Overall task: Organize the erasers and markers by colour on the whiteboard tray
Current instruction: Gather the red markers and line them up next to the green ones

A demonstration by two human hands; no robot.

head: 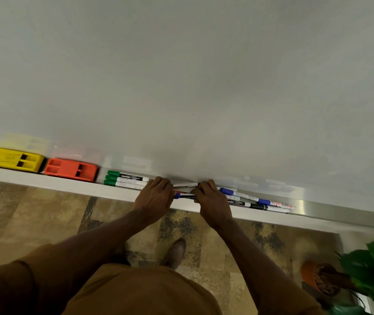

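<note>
Along the tray (45, 178) that crosses the middle of the frame, the sorted part lies at the left: a yellow eraser (15, 160), an orange eraser (71, 169) just beside it, then three green markers (125, 180) laid parallel. At centre, your left hand (155, 198) and right hand (213, 201) rest knuckles-up on the tray edge, fingers curled over a few markers (185, 195) between them, red, blue and black ends showing; whether either hand actually grips one cannot be told. To the right of centre lies the unsorted cluster (259, 202), blue- and black-capped markers overlapping at slight angles. The step in hand appears to be gathering the mixed markers. The next move calls for separating one colour and setting it parallel beside the green group.
</note>
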